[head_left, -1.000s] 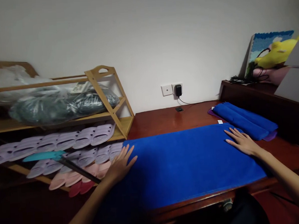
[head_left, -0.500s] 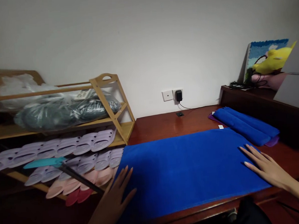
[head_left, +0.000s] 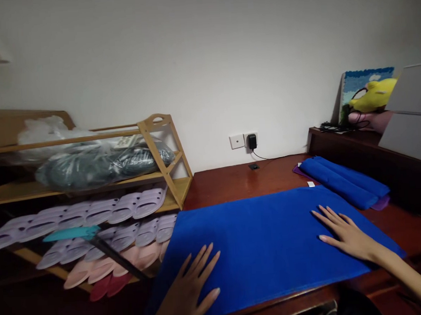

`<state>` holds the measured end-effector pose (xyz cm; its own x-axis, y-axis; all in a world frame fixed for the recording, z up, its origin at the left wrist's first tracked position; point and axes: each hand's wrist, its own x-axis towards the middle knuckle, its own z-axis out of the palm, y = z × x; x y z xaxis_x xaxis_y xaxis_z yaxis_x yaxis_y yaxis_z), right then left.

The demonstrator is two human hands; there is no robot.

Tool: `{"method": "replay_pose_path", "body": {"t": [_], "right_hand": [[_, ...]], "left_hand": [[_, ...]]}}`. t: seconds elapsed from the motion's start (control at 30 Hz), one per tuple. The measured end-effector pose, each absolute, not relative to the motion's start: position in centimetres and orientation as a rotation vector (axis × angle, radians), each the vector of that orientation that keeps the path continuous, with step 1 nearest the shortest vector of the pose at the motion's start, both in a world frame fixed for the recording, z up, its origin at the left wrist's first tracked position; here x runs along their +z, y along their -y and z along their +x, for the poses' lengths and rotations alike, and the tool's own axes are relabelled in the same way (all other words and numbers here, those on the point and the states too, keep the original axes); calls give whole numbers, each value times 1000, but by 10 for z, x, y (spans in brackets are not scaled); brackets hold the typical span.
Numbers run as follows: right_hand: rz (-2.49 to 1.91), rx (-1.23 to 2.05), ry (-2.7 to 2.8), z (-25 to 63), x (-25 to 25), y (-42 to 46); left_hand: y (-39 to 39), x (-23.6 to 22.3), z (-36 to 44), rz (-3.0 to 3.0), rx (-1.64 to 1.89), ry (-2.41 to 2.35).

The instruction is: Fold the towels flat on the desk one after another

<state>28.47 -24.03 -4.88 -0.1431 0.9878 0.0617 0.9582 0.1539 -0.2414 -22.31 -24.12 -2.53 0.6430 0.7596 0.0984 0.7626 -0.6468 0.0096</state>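
Observation:
A blue towel point(head_left: 264, 239) is spread out on the reddish-brown wooden table point(head_left: 226, 180), reaching its front edge. A small white tag shows at its back edge. My left hand point(head_left: 196, 285) lies over the towel's left front part, fingers spread. On the right part of the cloth rests my right hand point(head_left: 347, 235), also with its fingers apart. Neither hand holds anything. Beyond the right hand, folded blue towels point(head_left: 346, 181) lie with a purple cloth point(head_left: 380, 202) showing beneath them.
At the left stands a wooden rack point(head_left: 179, 192) with rows of lilac slippers point(head_left: 149, 203) and a plastic-wrapped bundle point(head_left: 87, 166). A teal-headed tool point(head_left: 73, 234) sticks out before it. A black plug adapter point(head_left: 252, 141) sits in the wall. A raised ledge point(head_left: 354, 143) bounds the right.
My right hand has moved left, further onto the towel. My left hand has shifted right from the towel's left edge. The towel's right front corner now reaches further right, and the view has tilted slightly.

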Motion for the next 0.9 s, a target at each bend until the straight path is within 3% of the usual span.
{"method": "replay_pose_path", "body": {"t": [0.5,0.7,0.9], "right_hand": [[-1660,502,2471,237,-18,263],[-1283,542,2617,182,-3,269],[-1125,671,2658,157,-5,286]], "left_hand": [[246,-5,-212,-2994,-165,1266],[219,25,-168,-3120,-85,1137],[154,-6,-130,-2929,-171,1410]]}}
